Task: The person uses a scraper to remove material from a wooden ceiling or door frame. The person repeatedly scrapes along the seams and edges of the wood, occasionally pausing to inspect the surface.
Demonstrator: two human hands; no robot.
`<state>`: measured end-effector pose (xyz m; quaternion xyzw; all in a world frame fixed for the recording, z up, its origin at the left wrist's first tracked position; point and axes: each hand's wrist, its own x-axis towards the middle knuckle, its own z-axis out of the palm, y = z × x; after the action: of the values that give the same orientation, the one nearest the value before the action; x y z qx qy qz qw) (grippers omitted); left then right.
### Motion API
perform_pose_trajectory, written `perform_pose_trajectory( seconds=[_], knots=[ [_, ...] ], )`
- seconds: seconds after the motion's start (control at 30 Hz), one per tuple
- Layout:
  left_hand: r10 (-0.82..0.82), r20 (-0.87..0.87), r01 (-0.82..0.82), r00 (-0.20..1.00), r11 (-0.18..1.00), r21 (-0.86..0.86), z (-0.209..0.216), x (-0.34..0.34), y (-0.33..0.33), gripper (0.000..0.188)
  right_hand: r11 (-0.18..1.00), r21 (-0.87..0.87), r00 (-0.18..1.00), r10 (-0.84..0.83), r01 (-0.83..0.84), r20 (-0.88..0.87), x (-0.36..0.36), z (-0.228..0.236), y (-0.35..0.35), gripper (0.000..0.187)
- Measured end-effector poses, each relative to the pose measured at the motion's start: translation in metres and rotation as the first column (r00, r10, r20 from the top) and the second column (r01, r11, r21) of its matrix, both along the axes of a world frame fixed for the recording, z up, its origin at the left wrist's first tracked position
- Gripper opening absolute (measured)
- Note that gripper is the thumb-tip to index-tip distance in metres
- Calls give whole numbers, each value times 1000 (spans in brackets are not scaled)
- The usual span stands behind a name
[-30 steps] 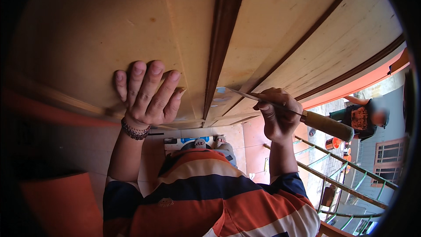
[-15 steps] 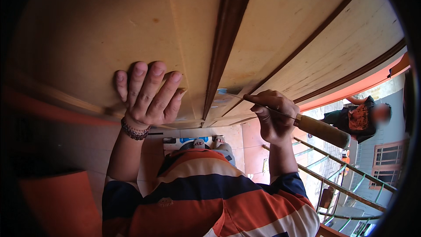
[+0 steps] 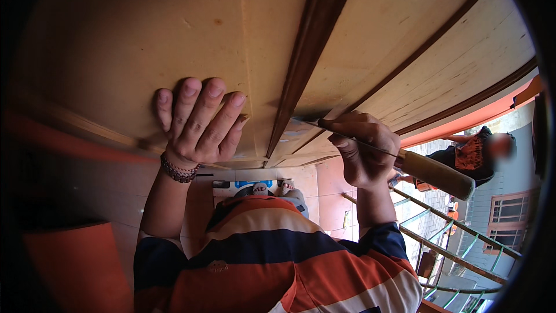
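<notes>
A pale wooden panel [image 3: 133, 46] with dark brown strips [image 3: 315, 40] rises before me. My left hand [image 3: 200, 124], wearing a beaded bracelet [image 3: 178, 169], lies flat on it with fingers spread. To the right of the nearest dark strip, my right hand [image 3: 366, 150] grips a putty knife [image 3: 437, 175] by its blade and the base of its wooden handle. The blade's tip meets the panel beside that strip, where a whitish-grey smear [image 3: 288, 135] shows. My fingers hide part of the blade.
Another person [image 3: 472, 153] stands off to the right, beyond my right hand. Below them is a frame of brown rails with green rungs [image 3: 449, 220]. An orange block-like surface [image 3: 78, 266] stands at lower left. My feet are on a blue-and-white thing [image 3: 244, 184] on the tiled floor.
The knife's tip has slid slightly right along the panel, and the blue filler at its tip no longer shows. The view has shifted a little; my left hand stays on the panel.
</notes>
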<state>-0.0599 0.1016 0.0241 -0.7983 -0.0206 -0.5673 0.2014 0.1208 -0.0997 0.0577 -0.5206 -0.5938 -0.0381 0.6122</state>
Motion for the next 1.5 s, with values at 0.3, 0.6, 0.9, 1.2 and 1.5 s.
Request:
perform_pose_trajectory(
  seconds=[0.3, 0.6, 0.9, 1.2, 1.5],
  knots=[
    [10, -9, -10, 1000, 1000, 6, 1, 15, -11, 35, 997, 64, 998, 34, -31, -51, 25, -6, -14, 15],
    [9, -52, -6, 999, 998, 60, 4, 15, -12, 42, 992, 116, 981, 68, -48, -179, 21, -18, -20, 15],
    [15, -14, -15, 1000, 1000, -4, 0, 18, -16, 35, 1000, -14, 992, 17, -18, -125, 24, -28, -25, 14],
    [14, -52, -11, 999, 997, 71, 2, 16, -13, 41, 998, 45, 988, -31, 39, -153, 26, -29, -35, 14],
    [10, -2, -10, 1000, 1000, 14, -1, 17, -14, 36, 998, 27, 996, -51, 53, -73, 25, -29, -32, 13]
  ],
)
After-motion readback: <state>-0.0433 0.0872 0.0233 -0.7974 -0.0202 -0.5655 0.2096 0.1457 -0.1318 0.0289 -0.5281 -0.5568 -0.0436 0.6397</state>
